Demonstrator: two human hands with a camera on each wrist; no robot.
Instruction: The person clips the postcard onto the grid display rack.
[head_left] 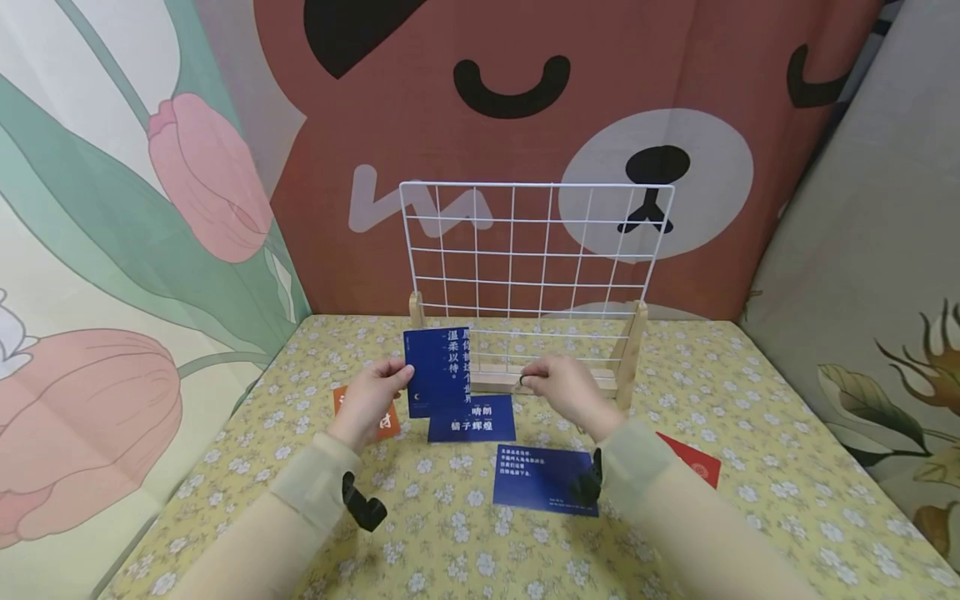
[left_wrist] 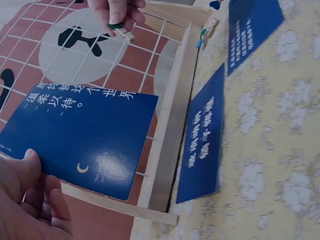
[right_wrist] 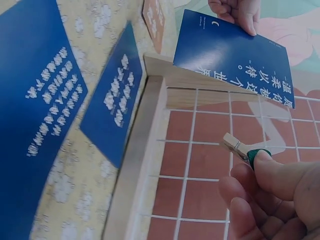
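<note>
Soft, even, rather muted light filled the head view, the left curtain [head_left: 135, 208] paler and the right curtain [head_left: 862, 250] greyer, with wide-angle stretching towards both side edges. In the left wrist view, whitish glare sat low on the held blue card [left_wrist: 95, 142]. Both wrist views looked hazy, the flowered counter [left_wrist: 265, 185] smeared, the leftmost card's [right_wrist: 35, 120] lettering blurred.

A yellow flowered tablecloth [head_left: 450, 542] lies below both grips; beyond them hangs a bear-print backdrop [head_left: 405, 117], a tulip-print cloth [head_left: 112, 267] to their left, a grey plant-print cloth [head_left: 862, 267] to their right
</note>
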